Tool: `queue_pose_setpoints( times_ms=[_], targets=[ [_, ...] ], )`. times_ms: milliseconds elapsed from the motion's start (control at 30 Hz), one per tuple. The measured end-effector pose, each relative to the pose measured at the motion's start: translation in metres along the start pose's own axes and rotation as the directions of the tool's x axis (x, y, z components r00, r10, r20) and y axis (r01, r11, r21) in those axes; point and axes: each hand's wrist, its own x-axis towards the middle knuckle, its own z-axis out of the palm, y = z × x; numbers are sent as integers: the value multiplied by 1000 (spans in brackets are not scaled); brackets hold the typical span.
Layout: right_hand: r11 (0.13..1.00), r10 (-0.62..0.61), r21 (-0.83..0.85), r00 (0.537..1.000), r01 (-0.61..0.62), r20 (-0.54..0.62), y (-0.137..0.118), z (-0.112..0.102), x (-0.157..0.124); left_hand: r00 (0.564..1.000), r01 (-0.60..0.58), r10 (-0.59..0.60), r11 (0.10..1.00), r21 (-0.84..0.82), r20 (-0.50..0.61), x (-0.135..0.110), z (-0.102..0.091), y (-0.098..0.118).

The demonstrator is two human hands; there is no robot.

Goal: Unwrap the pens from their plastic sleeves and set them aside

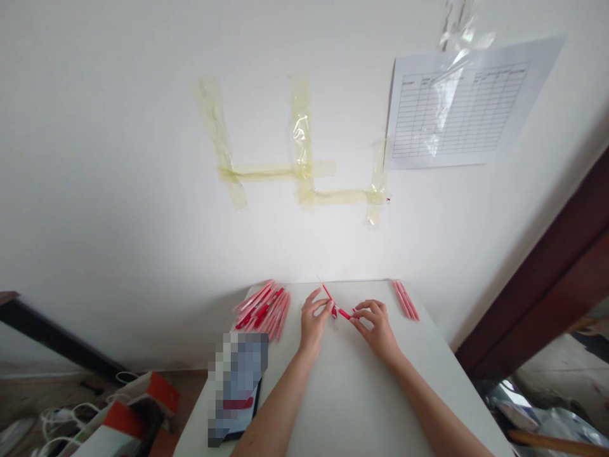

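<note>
Over the far part of the white table, my left hand (pixel 313 322) pinches a thin red pen refill (pixel 328 292), which points up and to the left with its pale tip toward the wall. My right hand (pixel 378 327) is closed at thumb and fingertips on a short red pen part (pixel 344 313), its inner end close to the left fingertips. Whether the two pieces are joined cannot be made out. A small red bit shows under the left fingers. A pile of several pink pens (pixel 257 310) lies left of my left hand. To the right lie a few pink pens (pixel 405 299), side by side.
A blurred phone-like device (pixel 240 381) lies along the left side of the white table (pixel 352 406). Behind, the wall carries yellowed tape (pixel 302 127) and a printed sheet (pixel 457 114). Orange-and-white boxes (pixel 128 412) and cables stand lower left. Dark red wood (pixel 533 273) rises at right.
</note>
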Motion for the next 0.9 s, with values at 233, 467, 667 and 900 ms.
queue_pose_setpoints(
  times_ms=[233,467,667,900],
  targets=[
    [1000,15,16,1000,-15,18,0,2,-1,999,35,-34,999,-37,20,-4,3,4],
    [995,-69,-68,995,73,65,-6,2,-2,993,-8,5,1000,22,114,-8,5,5],
    [990,-75,-110,994,83,74,-11,-2,-2,983,-63,46,993,97,175,-10,6,7],
    [988,-78,-127,994,87,75,-13,-3,-2,982,-109,81,982,157,172,-12,4,12]
  ],
)
